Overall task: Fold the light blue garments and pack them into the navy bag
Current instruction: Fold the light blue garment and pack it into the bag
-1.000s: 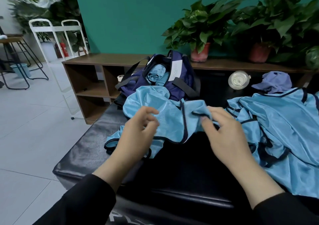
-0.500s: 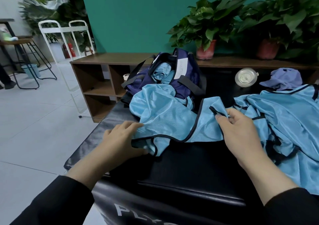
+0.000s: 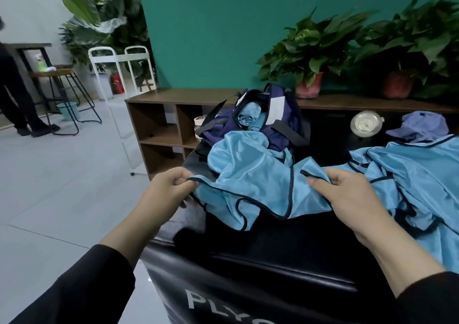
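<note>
A light blue garment [image 3: 250,177] with dark trim lies crumpled on the black padded bench [image 3: 273,254]. My left hand [image 3: 166,192] pinches its trimmed edge at the left. My right hand [image 3: 347,194] grips another trimmed edge at the right, so the cloth hangs between them. Behind it stands the open navy bag [image 3: 285,122] with rolled light blue garments [image 3: 248,115] inside. A pile of more light blue garments [image 3: 417,179] lies on the bench to the right.
A wooden shelf unit [image 3: 159,120] with potted plants [image 3: 310,50] runs behind the bench. A clear round lid [image 3: 366,123] and a purple cap [image 3: 422,126] lie at the back right. A white rack [image 3: 119,75], stools and a person's legs [image 3: 17,95] stand left on tiled floor.
My left hand went from lying flat on the garment's corner to pinching its trimmed edge and pulling it left. My right hand has closed round the other edge. The view has shifted left.
</note>
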